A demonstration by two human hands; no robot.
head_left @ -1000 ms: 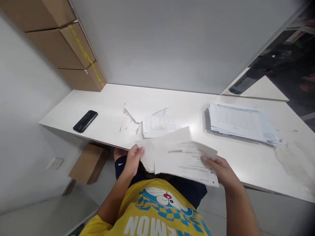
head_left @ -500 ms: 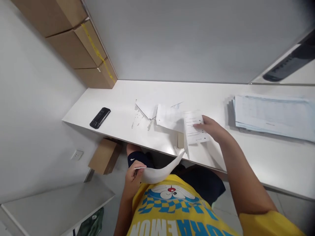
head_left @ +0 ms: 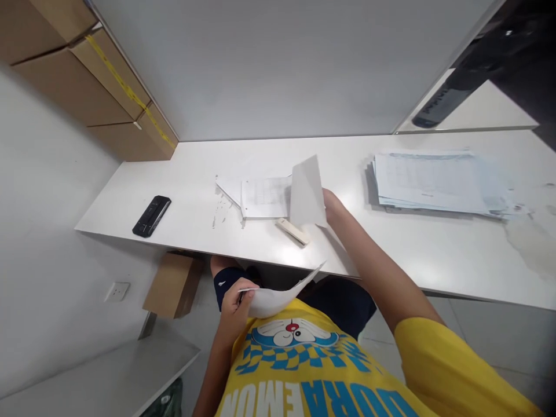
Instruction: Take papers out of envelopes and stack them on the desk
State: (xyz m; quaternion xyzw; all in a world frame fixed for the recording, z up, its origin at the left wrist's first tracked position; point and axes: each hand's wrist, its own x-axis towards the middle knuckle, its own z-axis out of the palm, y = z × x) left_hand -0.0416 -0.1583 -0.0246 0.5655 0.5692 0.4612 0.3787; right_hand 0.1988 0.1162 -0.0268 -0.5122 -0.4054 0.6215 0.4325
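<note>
Near the front of my shirt, my left hand [head_left: 237, 302] pinches the end of a curved white sheet of paper [head_left: 273, 302], which sags and rises at its far end beyond the table edge. Over the table, my right hand [head_left: 332, 206] holds a smaller white paper [head_left: 307, 191], its blank side towards me; the paper partly hides the fingers. Left of that paper lies a printed sheet [head_left: 266, 198] on other white papers. A slim beige oblong tool [head_left: 293, 232], possibly a stapler, lies just below them.
A stack of papers [head_left: 430, 182] lies on the white table [head_left: 195, 231] to the right. A black phone-like device [head_left: 152, 216] is at the left. Cardboard boxes [head_left: 125, 92] stand in the back left corner, with another box [head_left: 171, 284] below the table. A grey panel [head_left: 269, 69] rises behind.
My right hand has turned its paper from the printed side to a blank side and lifted it. The printed sheet now lies flatter, and the beige tool lies at a different angle. The view has shifted right.
</note>
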